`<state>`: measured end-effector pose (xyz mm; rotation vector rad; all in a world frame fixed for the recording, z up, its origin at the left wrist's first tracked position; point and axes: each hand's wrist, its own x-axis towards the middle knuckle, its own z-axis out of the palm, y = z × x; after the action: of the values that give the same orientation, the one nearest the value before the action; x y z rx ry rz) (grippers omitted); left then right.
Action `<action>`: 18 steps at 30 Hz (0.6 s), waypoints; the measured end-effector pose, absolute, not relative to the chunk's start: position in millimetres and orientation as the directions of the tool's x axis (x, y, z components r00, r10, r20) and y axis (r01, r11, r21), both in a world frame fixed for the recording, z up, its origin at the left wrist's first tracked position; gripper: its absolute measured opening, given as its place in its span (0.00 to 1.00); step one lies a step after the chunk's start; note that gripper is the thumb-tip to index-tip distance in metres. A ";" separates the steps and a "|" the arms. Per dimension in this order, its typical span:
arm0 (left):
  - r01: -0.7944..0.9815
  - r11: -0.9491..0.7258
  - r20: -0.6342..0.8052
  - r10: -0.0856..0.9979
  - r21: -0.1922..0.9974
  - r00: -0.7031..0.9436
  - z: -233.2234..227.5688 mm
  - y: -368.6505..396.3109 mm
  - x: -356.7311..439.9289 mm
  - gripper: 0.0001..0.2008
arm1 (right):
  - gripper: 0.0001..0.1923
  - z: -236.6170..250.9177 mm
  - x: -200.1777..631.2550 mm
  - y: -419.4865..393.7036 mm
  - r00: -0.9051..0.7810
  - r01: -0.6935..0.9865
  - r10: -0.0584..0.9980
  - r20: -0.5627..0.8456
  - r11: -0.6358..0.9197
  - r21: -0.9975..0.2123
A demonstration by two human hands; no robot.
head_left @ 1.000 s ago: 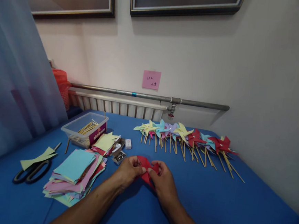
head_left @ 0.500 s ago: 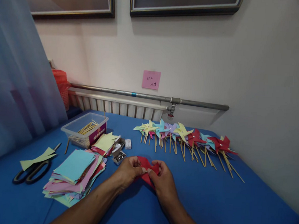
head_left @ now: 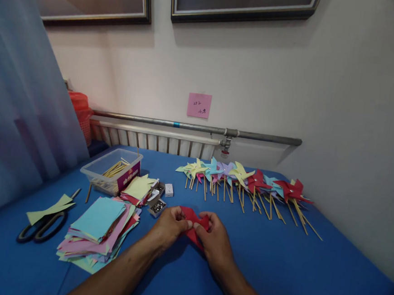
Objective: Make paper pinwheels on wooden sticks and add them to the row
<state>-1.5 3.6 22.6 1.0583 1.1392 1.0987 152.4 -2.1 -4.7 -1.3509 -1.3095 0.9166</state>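
Head view: one red paper (head_left: 194, 224) is pinched between the left hand (head_left: 168, 229) and the right hand (head_left: 215, 242), fingers of both closed on its folds, low over the blue table (head_left: 309, 274) near its front middle. One pair of scissors (head_left: 40, 227) is seen under a green scrap at far left, one stack of coloured squares (head_left: 96, 230) beside it, and a row of pinwheels (head_left: 248, 183) on sticks along the back, too overlapped for a count. One clear tub (head_left: 111, 170) is noted with wooden sticks in it, and two small open boxes (head_left: 156, 203) with metal pins, a closed white one just behind them.
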 end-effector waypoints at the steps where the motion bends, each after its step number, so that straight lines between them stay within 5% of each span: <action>1: -0.106 0.147 -0.139 0.987 0.983 0.083 22.2 4.0 -1.4 0.21 | 0.16 -4.1 152.2 -1.9 0.120 0.206 0.987 0.104 0.078 -0.975; 18: -0.107 0.166 -0.158 0.984 0.980 0.079 30.0 0.0 -1.0 0.20 | 0.17 -7.5 150.1 1.6 0.134 0.146 0.986 0.097 0.077 -0.986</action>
<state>-1.0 0.0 30.0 1.0400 1.1485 1.0910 150.1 1.6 -7.5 -1.3083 -1.2449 0.9708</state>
